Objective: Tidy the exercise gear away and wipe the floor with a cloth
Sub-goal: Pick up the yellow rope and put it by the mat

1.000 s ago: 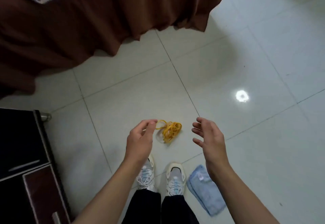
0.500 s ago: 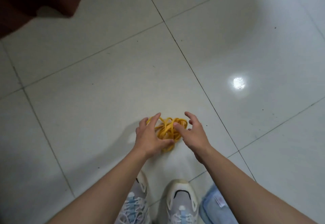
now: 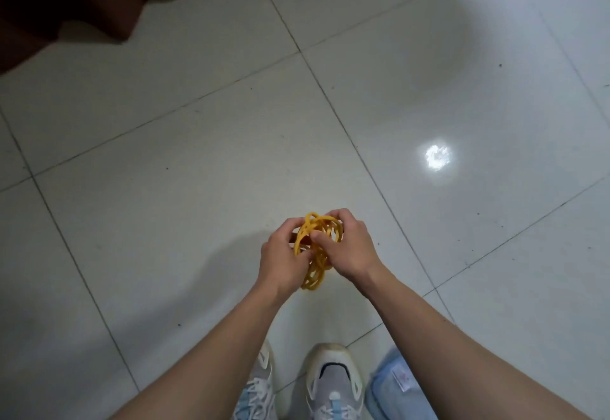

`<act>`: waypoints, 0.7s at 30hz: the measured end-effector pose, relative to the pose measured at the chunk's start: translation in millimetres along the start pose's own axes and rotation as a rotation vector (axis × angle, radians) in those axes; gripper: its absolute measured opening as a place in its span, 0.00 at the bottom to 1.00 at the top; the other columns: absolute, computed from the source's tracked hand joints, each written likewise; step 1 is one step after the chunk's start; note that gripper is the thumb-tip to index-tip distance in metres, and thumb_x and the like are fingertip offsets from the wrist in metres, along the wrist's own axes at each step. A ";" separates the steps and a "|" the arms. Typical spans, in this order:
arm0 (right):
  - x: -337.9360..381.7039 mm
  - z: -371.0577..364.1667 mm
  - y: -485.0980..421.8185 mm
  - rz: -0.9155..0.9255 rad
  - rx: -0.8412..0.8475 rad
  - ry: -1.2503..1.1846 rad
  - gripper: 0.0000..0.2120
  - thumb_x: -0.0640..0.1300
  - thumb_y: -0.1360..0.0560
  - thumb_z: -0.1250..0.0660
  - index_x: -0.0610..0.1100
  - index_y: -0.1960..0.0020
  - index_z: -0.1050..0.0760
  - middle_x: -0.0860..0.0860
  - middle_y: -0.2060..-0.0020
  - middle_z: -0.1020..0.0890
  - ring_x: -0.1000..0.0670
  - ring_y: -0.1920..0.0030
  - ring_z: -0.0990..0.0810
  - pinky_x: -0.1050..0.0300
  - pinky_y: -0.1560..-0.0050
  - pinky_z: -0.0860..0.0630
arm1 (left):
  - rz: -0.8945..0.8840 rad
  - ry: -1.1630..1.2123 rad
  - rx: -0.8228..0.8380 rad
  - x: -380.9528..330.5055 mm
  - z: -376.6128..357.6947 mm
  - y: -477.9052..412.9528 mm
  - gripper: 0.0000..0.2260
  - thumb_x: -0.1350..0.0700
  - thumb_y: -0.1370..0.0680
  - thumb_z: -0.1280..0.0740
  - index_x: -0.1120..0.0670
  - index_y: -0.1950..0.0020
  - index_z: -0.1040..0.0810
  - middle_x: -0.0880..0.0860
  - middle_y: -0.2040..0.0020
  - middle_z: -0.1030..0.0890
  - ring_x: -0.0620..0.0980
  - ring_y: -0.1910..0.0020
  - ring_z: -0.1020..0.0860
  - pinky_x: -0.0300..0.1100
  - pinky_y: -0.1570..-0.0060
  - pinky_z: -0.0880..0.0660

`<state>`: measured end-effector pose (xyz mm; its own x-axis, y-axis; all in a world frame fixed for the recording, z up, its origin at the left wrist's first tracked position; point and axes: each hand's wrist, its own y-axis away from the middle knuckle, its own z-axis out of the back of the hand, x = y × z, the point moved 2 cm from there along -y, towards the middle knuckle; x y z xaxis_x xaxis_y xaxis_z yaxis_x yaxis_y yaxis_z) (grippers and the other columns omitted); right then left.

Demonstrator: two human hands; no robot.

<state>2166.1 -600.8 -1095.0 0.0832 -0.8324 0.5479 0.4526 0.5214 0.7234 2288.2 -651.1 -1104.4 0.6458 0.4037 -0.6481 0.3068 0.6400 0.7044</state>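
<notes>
A tangled yellow rope (image 3: 315, 248) is bunched between both hands just above the white tiled floor (image 3: 165, 162). My left hand (image 3: 284, 254) grips its left side with curled fingers. My right hand (image 3: 346, 248) grips its right side, thumb pressed into the tangle. A loop of the rope hangs down below the hands. A light blue cloth (image 3: 396, 386) lies on the floor at the bottom right, partly hidden by my right forearm.
My two feet in grey and white sneakers (image 3: 330, 383) stand at the bottom edge, next to the cloth. A brown bed skirt (image 3: 66, 7) hangs at the top left. A bright light reflection (image 3: 437, 155) shines on the tiles to the right.
Both hands have closed round the yellow rope and gathered it up off the floor into a bunch. The camera has tilted lower and come nearer the floor.
</notes>
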 end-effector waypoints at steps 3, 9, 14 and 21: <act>45.6 32.6 27.8 0.082 -0.031 -0.039 0.14 0.51 0.26 0.28 0.52 0.44 0.27 0.50 0.48 0.20 0.50 0.50 0.19 0.46 0.45 0.19 | -0.073 0.070 0.004 -50.0 24.8 23.5 0.22 0.66 0.27 0.28 0.43 0.41 0.22 0.49 0.51 0.16 0.49 0.55 0.17 0.44 0.56 0.17; 173.8 113.5 102.6 0.306 -0.115 -0.062 0.14 0.51 0.24 0.28 0.51 0.41 0.28 0.57 0.52 0.20 0.56 0.52 0.20 0.60 0.51 0.19 | -0.276 0.101 -0.032 -190.4 89.1 82.7 0.19 0.64 0.25 0.28 0.42 0.41 0.22 0.46 0.53 0.16 0.45 0.56 0.17 0.45 0.56 0.16; 286.0 186.7 202.1 0.444 -0.158 -0.046 0.15 0.54 0.25 0.28 0.55 0.41 0.28 0.60 0.53 0.21 0.59 0.53 0.21 0.69 0.57 0.24 | -0.401 0.086 -0.019 -316.1 158.5 169.2 0.23 0.62 0.23 0.30 0.39 0.34 0.25 0.47 0.49 0.17 0.45 0.52 0.17 0.39 0.56 0.18; 444.4 287.9 368.9 0.589 -0.221 -0.136 0.30 0.57 0.28 0.26 0.55 0.30 0.31 0.56 0.43 0.23 0.53 0.43 0.21 0.55 0.43 0.18 | -0.582 0.174 -0.053 -499.9 255.3 329.1 0.37 0.66 0.25 0.29 0.41 0.23 0.40 0.55 0.52 0.18 0.53 0.55 0.16 0.46 0.53 0.17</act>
<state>2114.4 -724.3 -463.7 0.2668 -0.3794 0.8860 0.5389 0.8209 0.1892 2244.8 -809.2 -474.7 0.2572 0.0759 -0.9634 0.5373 0.8174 0.2079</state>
